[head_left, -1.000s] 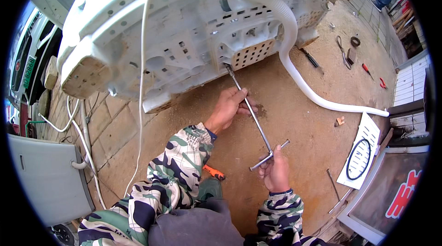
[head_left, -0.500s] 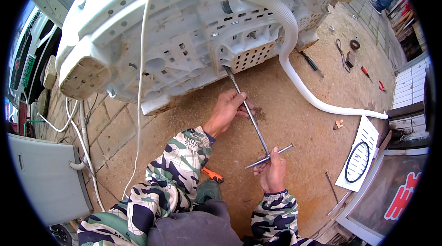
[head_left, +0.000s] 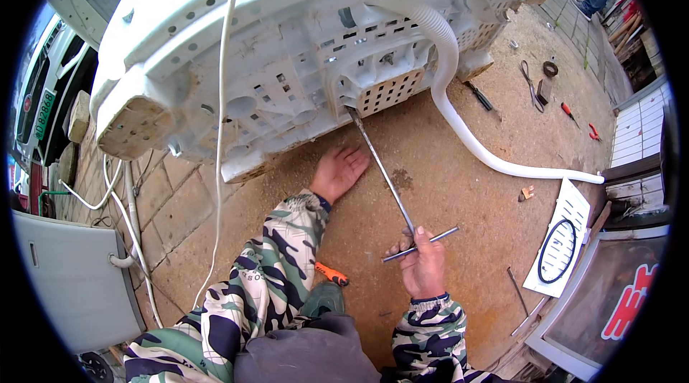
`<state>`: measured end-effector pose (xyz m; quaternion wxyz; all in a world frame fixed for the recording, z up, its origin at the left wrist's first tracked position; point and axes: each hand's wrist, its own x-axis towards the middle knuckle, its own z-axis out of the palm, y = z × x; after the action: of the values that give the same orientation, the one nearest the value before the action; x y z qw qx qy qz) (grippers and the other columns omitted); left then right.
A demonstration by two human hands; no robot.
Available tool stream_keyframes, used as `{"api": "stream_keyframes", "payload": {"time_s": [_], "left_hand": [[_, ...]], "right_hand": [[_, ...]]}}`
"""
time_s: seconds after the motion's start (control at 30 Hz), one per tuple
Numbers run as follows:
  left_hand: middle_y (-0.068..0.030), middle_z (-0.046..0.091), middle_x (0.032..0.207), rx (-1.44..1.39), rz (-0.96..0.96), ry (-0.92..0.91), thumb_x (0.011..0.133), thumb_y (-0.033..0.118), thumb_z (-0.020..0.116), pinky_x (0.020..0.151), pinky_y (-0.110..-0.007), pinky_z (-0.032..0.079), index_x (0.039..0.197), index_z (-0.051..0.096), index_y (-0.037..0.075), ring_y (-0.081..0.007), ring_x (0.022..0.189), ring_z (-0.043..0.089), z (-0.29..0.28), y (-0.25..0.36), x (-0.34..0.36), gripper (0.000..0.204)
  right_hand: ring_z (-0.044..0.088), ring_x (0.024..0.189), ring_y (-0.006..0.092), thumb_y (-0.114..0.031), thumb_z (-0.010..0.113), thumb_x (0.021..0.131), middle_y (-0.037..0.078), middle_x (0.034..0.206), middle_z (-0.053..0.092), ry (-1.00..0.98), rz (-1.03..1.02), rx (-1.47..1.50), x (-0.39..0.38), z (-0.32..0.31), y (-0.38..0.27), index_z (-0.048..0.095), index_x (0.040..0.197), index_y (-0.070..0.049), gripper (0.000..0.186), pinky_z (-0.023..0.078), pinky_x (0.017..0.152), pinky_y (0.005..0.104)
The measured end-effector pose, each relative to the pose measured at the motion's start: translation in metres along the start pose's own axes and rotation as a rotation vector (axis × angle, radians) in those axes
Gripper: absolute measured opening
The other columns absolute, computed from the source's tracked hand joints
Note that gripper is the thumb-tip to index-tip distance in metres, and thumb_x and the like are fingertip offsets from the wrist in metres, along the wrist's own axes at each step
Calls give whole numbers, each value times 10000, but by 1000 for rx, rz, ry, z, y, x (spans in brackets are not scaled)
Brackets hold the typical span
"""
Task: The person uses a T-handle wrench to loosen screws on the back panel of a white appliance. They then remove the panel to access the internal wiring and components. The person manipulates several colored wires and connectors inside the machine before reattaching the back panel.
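Leftward stood a grey cabinet, then came the white base, its underside facing the person. The left hand, palm up, was released just beside the T-handled wrench, whose upper end met the base near its lower edge. The right hand grasped the wrench's crossbar. Beyond, a white hose curved down; red-handled pliers lay far right.
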<state>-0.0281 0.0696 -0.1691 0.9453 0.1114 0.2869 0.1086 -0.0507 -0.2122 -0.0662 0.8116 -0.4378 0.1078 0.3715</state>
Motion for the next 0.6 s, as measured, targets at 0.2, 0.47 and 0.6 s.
{"api": "stream_keyframes", "payload": {"time_s": [0.2, 0.47, 0.6], "left_hand": [[-301, 514, 1381, -540, -86, -459, 1104, 308, 362, 1120, -528, 477, 1426, 349, -109, -430, 1301, 538, 94, -18, 27, 527], [-276, 489, 1412, -311, 34, -291, 1081, 279, 378, 1186, -572, 380, 1352, 442, -76, -418, 1354, 482, 90, -26, 20, 452], [-239, 601, 1187, -540, -25, -457, 1067, 262, 386, 1166, -575, 392, 1169, 537, -79, -395, 1214, 566, 87, -27, 30, 387]], "right_hand": [[634, 720, 243, -295, 567, 1066, 43, 735, 566, -61, -2, 55, -1, -7, 9, 599, 1034, -16, 283, 582, 766, 490], [630, 703, 250, -294, 536, 1080, 36, 696, 539, 24, 74, 84, -1, 2, 28, 588, 1001, -17, 293, 593, 776, 509], [634, 697, 257, -319, 519, 1086, 38, 679, 534, -35, 29, 89, -11, -2, 16, 592, 994, -22, 320, 582, 794, 530]]}}
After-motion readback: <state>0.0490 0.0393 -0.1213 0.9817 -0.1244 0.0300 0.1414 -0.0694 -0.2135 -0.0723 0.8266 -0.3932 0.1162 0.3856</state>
